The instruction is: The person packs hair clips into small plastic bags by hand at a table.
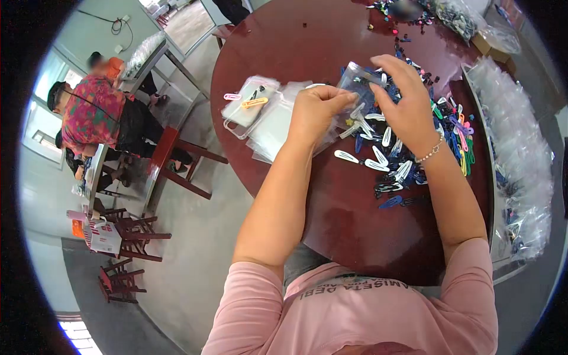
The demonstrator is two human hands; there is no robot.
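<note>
My left hand [319, 113] pinches the edge of a small clear plastic bag [354, 73] between thumb and fingers. A few small pieces seem to lie in the bag, too small to tell apart. My right hand [407, 102] is just right of the bag, thumb and fingers spread apart, above a pile of hair clips. White snap hair clips [378, 156] and dark blue hair clips [390, 202] lie below the hands. Left of my left hand, flat clear bags [269, 133] are stacked, with an orange hair clip [254, 102] and a pink hair clip [232, 96] on top.
The round dark red table [266, 47] has more small colourful pieces [395, 23] at its far side. A long tray of filled plastic bags [523, 160] runs along the right. Other people [97, 112] work at tables on the left, near a wooden stool [168, 154].
</note>
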